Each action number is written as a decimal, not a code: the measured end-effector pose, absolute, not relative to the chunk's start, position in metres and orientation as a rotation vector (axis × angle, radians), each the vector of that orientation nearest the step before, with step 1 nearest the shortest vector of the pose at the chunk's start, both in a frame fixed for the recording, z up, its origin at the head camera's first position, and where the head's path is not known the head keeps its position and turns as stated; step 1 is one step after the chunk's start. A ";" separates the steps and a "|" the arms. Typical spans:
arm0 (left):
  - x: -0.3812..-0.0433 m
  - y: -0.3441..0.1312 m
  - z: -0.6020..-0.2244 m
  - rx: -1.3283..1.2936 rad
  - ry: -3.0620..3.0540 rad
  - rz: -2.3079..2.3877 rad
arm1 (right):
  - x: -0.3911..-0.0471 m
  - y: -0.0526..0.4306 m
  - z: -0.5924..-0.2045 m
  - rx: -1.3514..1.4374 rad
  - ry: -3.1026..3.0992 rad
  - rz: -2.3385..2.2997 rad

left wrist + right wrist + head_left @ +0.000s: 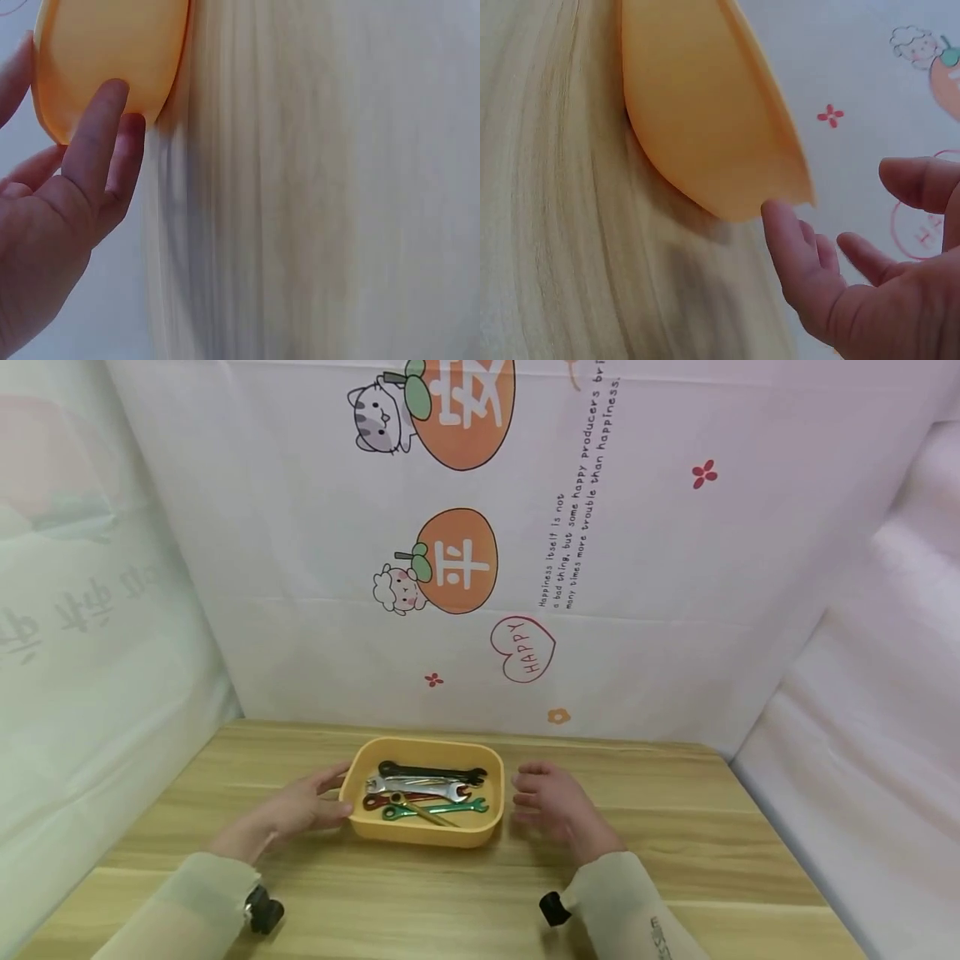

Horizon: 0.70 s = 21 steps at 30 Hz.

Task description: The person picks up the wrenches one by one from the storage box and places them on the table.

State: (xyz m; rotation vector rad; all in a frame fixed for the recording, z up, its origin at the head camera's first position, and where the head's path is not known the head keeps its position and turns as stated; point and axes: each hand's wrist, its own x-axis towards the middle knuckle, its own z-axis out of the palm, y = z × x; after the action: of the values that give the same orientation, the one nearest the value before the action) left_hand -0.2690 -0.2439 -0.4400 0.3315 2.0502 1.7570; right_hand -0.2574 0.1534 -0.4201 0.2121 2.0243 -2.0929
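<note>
A yellow plastic bin (427, 836) stands on the wooden table with several wrenches inside. Among them are a black wrench (431, 772), a silver open-ended wrench (420, 787), a green wrench (450, 808) and a gold wrench (423, 811); a red one lies partly covered. My left hand (303, 802) touches the bin's left end with extended fingers, seen closer in the left wrist view, where fingertips (114, 90) rest against the wall. Just off the right end is my right hand (551, 802), fingers spread and holding nothing. In the right wrist view its fingertips (776, 214) appear near the bin's end.
The wood-grain table (450, 893) ends at a white printed cloth (622, 668) hanging behind it. More pale cloth hangs at the left (97, 693) and right sides. A black wrist device (264, 910) is on each sleeve.
</note>
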 end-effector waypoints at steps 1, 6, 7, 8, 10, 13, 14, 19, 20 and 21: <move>-0.269 -0.241 -0.441 0.321 2.042 1.769 | -0.260 0.153 -0.421 0.225 1.992 -2.101; -0.269 -0.230 -0.443 0.326 2.021 1.797 | -0.267 0.153 -0.429 0.227 1.915 -2.086; -0.269 -0.229 -0.444 0.328 2.013 1.803 | -0.267 0.153 -0.430 0.232 1.911 -2.080; -0.269 -0.227 -0.445 0.332 2.005 1.809 | -0.267 0.154 -0.431 0.235 1.914 -2.074; -0.269 -0.224 -0.445 0.333 1.979 1.827 | -0.268 0.155 -0.433 0.251 1.918 -2.068; -0.269 -0.218 -0.445 0.349 1.964 1.836 | -0.270 0.160 -0.435 0.266 1.929 -2.058; -0.269 -0.216 -0.445 0.346 1.966 1.838 | -0.271 0.161 -0.436 0.266 1.939 -2.053; -0.270 -0.204 -0.446 0.323 1.980 1.853 | -0.276 0.174 -0.440 0.254 1.977 -2.039; -0.270 -0.201 -0.446 0.321 1.976 1.861 | -0.277 0.177 -0.440 0.250 1.978 -2.040; -0.270 -0.199 -0.447 0.320 1.970 1.866 | -0.277 0.180 -0.441 0.247 1.980 -2.045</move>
State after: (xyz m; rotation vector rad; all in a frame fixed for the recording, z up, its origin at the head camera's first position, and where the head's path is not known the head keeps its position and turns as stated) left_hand -0.2704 -0.1987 -0.4470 0.3197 1.9702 1.8659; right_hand -0.2774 0.1797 -0.4411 0.2474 1.9802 -2.0450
